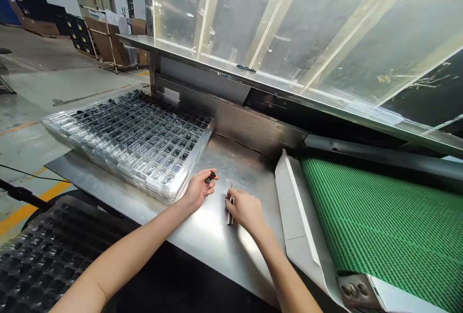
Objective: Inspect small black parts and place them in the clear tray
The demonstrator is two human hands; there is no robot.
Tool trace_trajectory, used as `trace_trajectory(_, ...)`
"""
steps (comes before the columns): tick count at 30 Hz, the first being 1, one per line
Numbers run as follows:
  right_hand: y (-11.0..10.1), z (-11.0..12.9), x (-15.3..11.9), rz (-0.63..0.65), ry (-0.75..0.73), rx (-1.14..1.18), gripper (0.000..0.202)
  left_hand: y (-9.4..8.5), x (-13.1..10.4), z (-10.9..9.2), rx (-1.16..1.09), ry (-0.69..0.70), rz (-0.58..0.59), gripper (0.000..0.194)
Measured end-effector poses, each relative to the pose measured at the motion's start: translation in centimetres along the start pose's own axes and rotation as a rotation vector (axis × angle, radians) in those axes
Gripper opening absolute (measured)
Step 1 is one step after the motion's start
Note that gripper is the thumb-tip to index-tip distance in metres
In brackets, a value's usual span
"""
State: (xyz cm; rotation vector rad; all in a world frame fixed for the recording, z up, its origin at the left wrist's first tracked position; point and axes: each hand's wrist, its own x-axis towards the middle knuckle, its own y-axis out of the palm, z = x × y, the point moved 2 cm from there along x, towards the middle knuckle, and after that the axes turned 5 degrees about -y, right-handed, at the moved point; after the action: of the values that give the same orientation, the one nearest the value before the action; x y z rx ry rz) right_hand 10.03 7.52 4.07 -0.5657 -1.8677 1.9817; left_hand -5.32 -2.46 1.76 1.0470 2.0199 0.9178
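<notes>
My left hand [198,189] is raised just off the right front corner of the clear tray. Its thumb and fingers pinch a small black part [210,177]. To the right, my right hand [246,208] is closed around a slim metallic hand tool [230,211], whose narrow end points away from me. Its kind is partly hidden by my fingers. Both hands are over the steel worktop [213,236]. The clear plastic tray [144,149] has rows of pockets, many with small black parts; pockets along its near side look unfilled.
Right of the worktop, a white guard [294,211] borders a green conveyor belt [383,226]. A steel shelf edge [275,88] and clear panels [238,14] overhang the back. More pocketed trays [39,255] lie low at left. Cartons [103,38] stand on the floor behind.
</notes>
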Motion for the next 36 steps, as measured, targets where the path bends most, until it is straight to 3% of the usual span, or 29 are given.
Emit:
trace_trajectory(6, 1.0, -3.1, 0.2, -0.095, 0.063, 0.197, 0.045, -0.2, 0.7, 0.6, 0.066, 0.005, 0.066, 0.042)
trace_trajectory(11, 1.6, -4.8, 0.8, -0.277, -0.006, 0.554, 0.055, -0.1, 0.1, 0.8, 0.136, -0.027, 0.111, 0.05)
trace_trajectory(16, 1.8, -4.7, 0.1, -0.406, -0.073, 0.882, 0.032, 0.2, -0.1, 1.2, 0.186, -0.058, 0.109, 0.05)
trace_trajectory(20, 2.2, -4.5, -0.8, -0.445, -0.072, 0.986, 0.02, 0.4, -0.1, 1.6, 0.215, -0.093, 0.1, 0.049)
trace_trajectory(28, 1.8, -3.6, -1.3, -0.516, -0.079, 1.053, 0.032, 0.7, -0.5, 2.1, 0.264, -0.172, 0.101, 0.051)
trace_trajectory(36, 1.0, -2.3, -1.1, -0.439, -0.204, 1.098, 0.031, 0.6, -0.7, 3.4, 0.358, -0.309, 0.168, 0.065)
